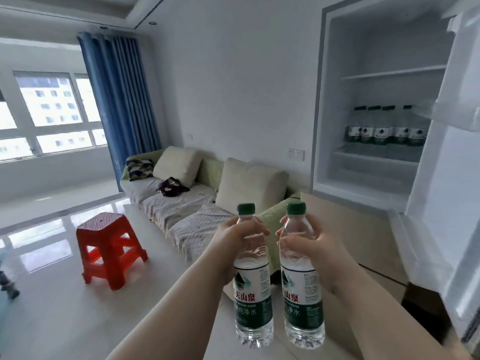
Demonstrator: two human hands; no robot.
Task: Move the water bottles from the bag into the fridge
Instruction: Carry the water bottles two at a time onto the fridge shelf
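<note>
Two green-capped water bottles are held upright, side by side, at six o'clock. The left hand [231,240] clasps the left bottle [253,289] below its neck, and the right hand [311,248] clasps the right bottle [302,294]. At two o'clock the fridge [376,42] stands open, with a row of bottles [387,129] on its shelf. A red stool [109,245] stands at nine o'clock.

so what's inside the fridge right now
A row of water bottles, five labels showing, stands on the fridge's lower shelf. The upper shelf shows nothing. The open door covers the right end of both shelves, so anything there is hidden.
</note>
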